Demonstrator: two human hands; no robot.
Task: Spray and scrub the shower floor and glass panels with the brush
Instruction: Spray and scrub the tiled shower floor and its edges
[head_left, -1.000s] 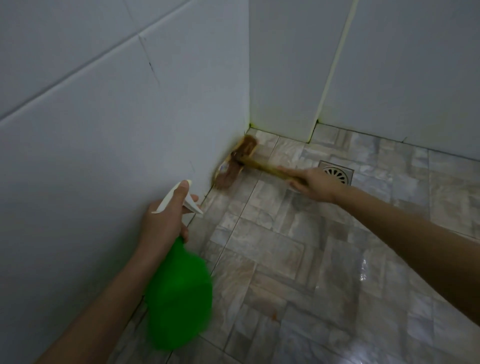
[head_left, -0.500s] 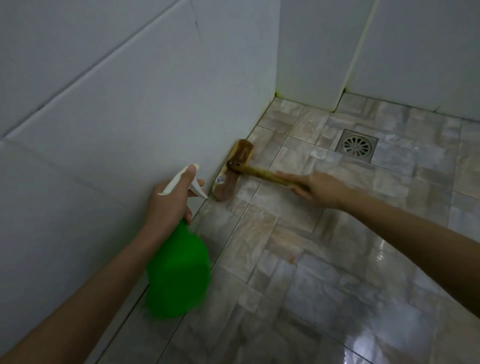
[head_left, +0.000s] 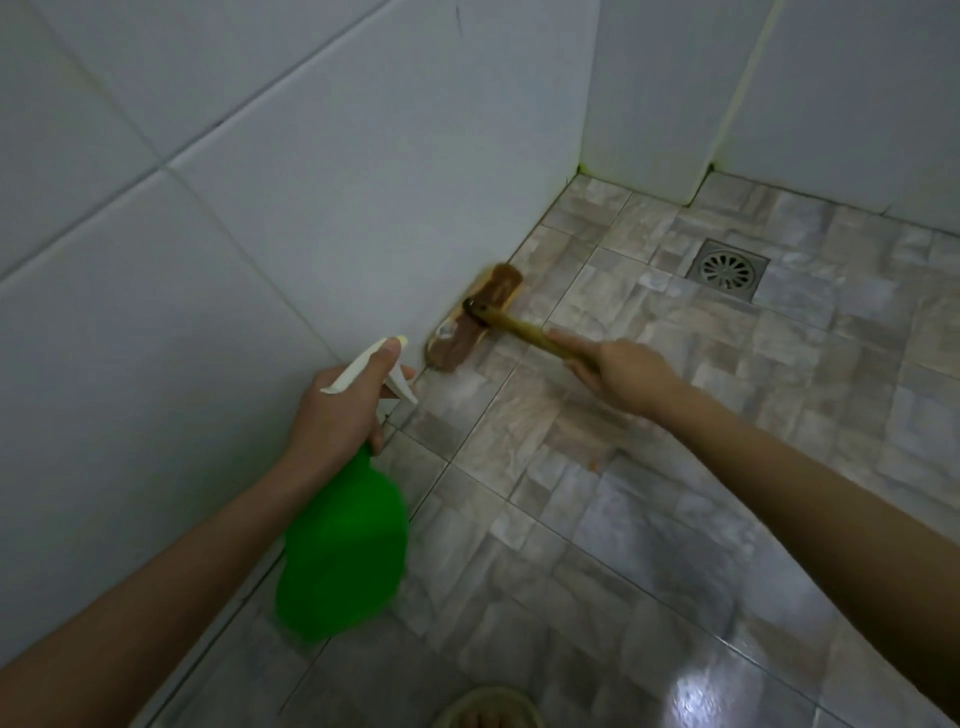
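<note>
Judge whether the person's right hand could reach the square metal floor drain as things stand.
Probably yes: the right hand, gripping the brown wooden scrubbing brush, has only bare stone-patterned floor tiles between it and the square metal floor drain.

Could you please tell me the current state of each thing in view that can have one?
spray bottle: gripped at its neck by the left hand, nozzle pointing toward the brush.
brush: handle held by the right hand, head down on the shower floor against the wall.
floor drain: grate in place, uncovered.
shower floor: wet and glossy.
</note>
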